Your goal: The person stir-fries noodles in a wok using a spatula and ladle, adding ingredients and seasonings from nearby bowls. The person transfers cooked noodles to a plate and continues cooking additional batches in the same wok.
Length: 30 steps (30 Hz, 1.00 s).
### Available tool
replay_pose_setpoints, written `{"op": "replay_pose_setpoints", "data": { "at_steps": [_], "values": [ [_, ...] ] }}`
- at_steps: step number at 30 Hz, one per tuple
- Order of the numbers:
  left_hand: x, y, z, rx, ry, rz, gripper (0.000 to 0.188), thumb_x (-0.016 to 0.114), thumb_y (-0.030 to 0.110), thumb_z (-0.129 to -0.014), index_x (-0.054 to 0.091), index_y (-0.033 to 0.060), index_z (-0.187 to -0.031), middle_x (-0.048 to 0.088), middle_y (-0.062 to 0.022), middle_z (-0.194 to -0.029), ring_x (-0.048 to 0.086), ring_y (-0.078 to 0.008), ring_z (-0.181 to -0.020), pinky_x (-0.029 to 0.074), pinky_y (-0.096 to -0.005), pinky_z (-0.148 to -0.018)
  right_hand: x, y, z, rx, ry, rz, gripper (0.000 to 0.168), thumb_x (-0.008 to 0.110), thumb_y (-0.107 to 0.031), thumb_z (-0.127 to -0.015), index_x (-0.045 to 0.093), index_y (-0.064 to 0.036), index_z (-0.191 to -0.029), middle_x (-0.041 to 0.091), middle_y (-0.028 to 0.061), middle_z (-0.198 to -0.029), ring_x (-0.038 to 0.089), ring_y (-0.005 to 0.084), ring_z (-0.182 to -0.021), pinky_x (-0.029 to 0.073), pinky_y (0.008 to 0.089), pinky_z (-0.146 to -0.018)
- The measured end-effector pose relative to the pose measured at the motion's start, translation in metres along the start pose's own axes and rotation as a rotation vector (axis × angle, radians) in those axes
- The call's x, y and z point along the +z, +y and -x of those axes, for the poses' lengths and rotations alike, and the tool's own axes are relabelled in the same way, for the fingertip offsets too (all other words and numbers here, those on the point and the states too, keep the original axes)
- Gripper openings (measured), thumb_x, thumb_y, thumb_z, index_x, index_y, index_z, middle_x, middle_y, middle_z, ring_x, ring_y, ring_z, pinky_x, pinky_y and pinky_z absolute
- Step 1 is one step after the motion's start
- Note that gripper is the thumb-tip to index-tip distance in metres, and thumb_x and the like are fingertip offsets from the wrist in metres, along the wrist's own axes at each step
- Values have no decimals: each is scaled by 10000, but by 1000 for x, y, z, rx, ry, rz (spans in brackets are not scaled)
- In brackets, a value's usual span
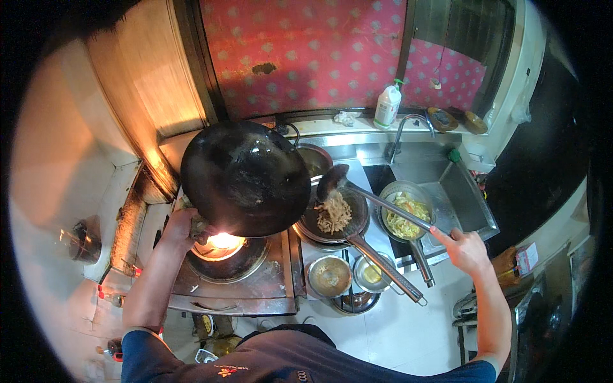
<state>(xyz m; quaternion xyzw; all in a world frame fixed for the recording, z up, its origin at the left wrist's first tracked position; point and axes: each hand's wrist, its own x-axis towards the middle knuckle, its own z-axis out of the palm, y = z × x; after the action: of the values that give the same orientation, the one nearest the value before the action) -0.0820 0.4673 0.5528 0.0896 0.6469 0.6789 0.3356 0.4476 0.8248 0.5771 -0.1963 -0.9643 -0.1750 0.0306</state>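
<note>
My left hand (184,226) grips the rim of a large black wok (244,179) through a cloth; the wok is raised and tilted above the lit burner (222,246). With my right hand (462,251) I hold the long handle of a metal ladle (333,182). Its bowl is over a wire-mesh strainer (357,206), touching or close above cooked meat strips (334,215) lying in it. The strainer rests on a round pot, its handle pointing toward me. Farther right, shredded vegetables (407,218) fill a second strainer (424,263).
Two metal bowls (329,276) (374,274) stand at the counter's front. Behind the strainer is another pot (313,160). A sink (467,196) with a curved faucet (400,134) lies at right. On the ledge stands a white pump bottle (387,107). Flame shows under the wok.
</note>
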Motion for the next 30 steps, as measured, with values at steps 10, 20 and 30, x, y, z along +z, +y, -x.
{"op": "replay_pose_setpoints", "data": {
  "at_steps": [10,20,30],
  "values": [
    [17,2,27,1,47,185,179,527,135,-906,584,46,-762,577,-119,-637,583,-263,-521,461,-417,-453,55,-89,-89,-195,71,-327,690,622,-43,-828,548,-323,-1454,625,83,-743,644,280,-568,544,421,-537],
    [-59,-37,17,0,-16,245,238,509,-4,-881,639,-72,-1068,709,-196,-996,726,-328,-866,617,-459,-783,1,14,-17,-123,144,187,705,626,-34,-784,571,-288,-1439,508,53,-708,587,225,-513,505,367,-466],
    [-93,-80,21,-180,95,389,201,502,92,-929,648,4,-1034,701,-133,-960,696,-304,-890,590,-503,-790,52,-58,-45,285,28,-1087,646,630,32,-885,474,-102,-1497,661,101,-838,598,146,-572,511,316,-523]
  ]
}}
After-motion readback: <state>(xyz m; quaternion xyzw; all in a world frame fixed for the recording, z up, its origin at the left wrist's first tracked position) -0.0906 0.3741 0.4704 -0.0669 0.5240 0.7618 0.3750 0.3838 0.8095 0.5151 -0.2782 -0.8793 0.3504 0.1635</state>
